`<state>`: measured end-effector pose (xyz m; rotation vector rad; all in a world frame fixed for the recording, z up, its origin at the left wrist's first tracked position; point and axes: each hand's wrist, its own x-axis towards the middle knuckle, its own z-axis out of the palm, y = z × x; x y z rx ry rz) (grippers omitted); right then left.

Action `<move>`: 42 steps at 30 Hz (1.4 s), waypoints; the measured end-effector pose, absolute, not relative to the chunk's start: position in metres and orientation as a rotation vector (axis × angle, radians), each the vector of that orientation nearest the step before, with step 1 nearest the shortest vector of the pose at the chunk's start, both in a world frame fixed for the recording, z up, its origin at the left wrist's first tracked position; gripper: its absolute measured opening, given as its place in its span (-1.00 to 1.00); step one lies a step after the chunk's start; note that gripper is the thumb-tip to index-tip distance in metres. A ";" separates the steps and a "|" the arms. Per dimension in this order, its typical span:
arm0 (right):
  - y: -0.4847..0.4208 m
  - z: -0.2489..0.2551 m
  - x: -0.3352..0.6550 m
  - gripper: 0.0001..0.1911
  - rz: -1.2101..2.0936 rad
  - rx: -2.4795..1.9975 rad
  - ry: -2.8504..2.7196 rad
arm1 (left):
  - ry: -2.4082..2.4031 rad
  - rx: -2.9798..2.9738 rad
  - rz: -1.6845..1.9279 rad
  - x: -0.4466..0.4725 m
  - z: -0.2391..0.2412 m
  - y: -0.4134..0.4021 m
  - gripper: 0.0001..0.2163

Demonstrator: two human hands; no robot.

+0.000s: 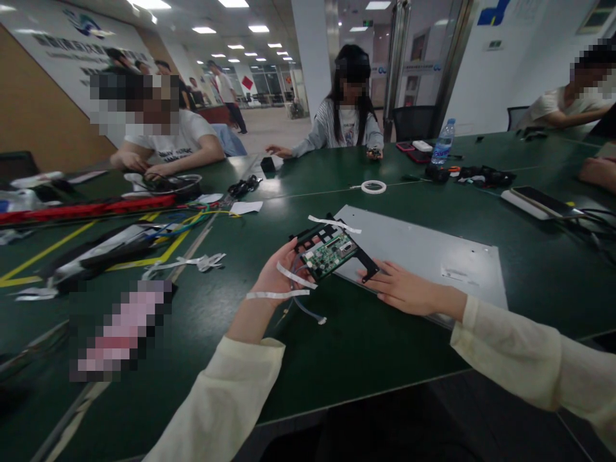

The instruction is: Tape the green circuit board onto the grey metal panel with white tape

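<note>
My left hand [280,277] grips a green circuit board [332,254] set in a black bracket [366,262], raised above the table and tilted. White tape strips [296,276] run across the board's near side and my wrist, and another strip [335,224] lies along its far edge. A grey cable with a white plug [321,319] dangles below. My right hand [409,289] is at the bracket's right end with its fingers stretched out; whether they touch the bracket or the panel is hard to see. Under it lies a flat grey metal panel [433,247].
A white tape roll [373,187] lies beyond the panel. To the left are a pixelated pink object [125,327], crumpled tape [209,261], a red strip [96,208] and cables. A water bottle [443,142] and a phone [548,201] are to the right. Several people sit around.
</note>
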<state>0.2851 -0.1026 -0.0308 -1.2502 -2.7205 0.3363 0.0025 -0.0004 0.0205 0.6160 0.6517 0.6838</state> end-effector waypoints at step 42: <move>-0.112 -0.083 0.396 -0.37 -0.240 -2.287 -2.020 | 0.709 0.634 0.665 0.005 0.020 -0.005 -0.66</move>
